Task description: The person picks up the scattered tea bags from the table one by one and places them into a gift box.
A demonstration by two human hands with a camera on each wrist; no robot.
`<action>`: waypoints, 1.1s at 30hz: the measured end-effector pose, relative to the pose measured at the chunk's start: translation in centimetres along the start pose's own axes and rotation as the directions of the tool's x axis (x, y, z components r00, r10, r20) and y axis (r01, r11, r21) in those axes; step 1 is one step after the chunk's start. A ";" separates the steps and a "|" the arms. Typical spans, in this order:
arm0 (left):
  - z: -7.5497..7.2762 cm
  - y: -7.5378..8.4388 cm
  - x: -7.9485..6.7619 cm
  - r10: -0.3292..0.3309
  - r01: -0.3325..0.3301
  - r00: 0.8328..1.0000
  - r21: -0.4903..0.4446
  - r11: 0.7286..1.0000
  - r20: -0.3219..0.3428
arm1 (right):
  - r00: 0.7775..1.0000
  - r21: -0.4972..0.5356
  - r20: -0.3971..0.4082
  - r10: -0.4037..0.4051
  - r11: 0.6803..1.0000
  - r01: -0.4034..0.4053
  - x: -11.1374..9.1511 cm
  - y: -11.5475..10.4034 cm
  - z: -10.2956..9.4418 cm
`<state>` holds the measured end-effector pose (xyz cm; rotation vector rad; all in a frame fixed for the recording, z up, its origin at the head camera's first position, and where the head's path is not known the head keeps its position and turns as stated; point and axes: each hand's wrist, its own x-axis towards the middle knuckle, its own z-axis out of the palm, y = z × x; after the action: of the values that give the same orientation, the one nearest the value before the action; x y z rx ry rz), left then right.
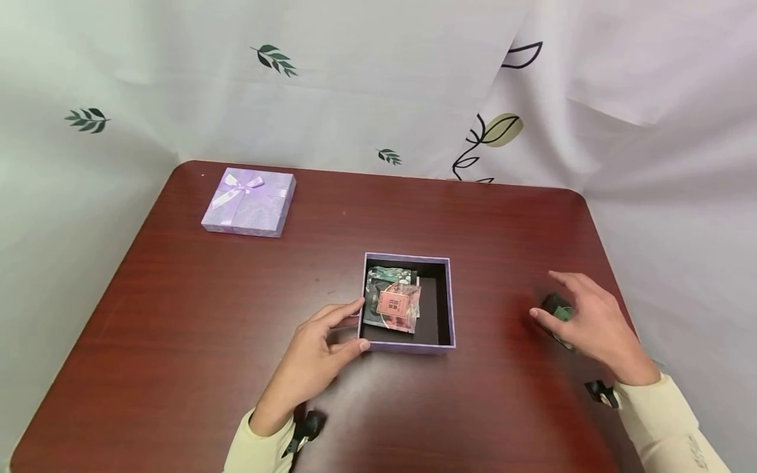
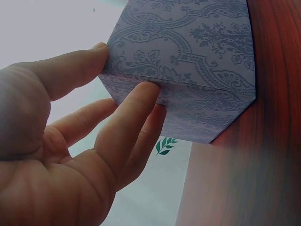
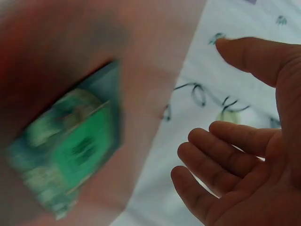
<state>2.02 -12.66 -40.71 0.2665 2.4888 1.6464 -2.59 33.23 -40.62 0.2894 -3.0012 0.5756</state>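
Note:
In the head view an open purple gift box (image 1: 440,349) with a dark inside stands at the middle of the table. My left hand (image 1: 316,351) holds its near left corner, thumb at the front rim and fingers against the left wall. The left wrist view shows the fingertips on the patterned outer walls (image 2: 188,42). Inside lie several flat sachets, a pink-labelled one (image 1: 395,305) on top. My right hand (image 1: 594,322), fingers spread, hovers by a dark sachet with a green label (image 1: 563,313). In the right wrist view this green-labelled sachet (image 3: 82,148) is blurred, apart from the fingers.
The purple lid (image 1: 251,203) with a ribbon bow lies at the back left of the reddish-brown table (image 1: 195,315). White cloth (image 1: 355,85) with leaf prints hangs behind and around the table. Each wrist wears a small black camera mount (image 1: 310,425).

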 end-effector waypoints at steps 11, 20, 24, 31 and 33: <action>-0.1 -0.3 -0.1 0.005 -0.005 1.000 0.016 1.000 -0.006 | 0.994 0.007 0.040 0.103 0.995 -0.104 -2.2 4.0 1.8; -0.1 -0.3 0.0 0.010 -0.010 1.000 0.020 1.000 -0.006 | 0.991 -0.003 0.079 0.111 0.994 -0.111 -3.1 5.1 2.7; 0.0 -0.4 0.0 0.013 -0.013 1.000 0.012 1.000 -0.011 | 0.994 -0.009 0.055 0.093 0.996 -0.092 -3.2 5.1 2.7; 0.0 -0.3 -0.1 0.030 -0.029 0.999 0.037 0.999 -0.017 | 0.998 -0.022 0.023 0.054 0.998 -0.054 -3.4 4.9 2.9; 0.1 -0.3 -0.1 0.027 -0.026 1.000 0.024 0.999 -0.015 | 0.999 -0.033 0.015 0.040 0.999 -0.039 -3.5 4.8 3.0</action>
<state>2.07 -12.73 -40.98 0.2919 2.5284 1.6356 -0.24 37.05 -45.45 0.2338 -3.0345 0.5296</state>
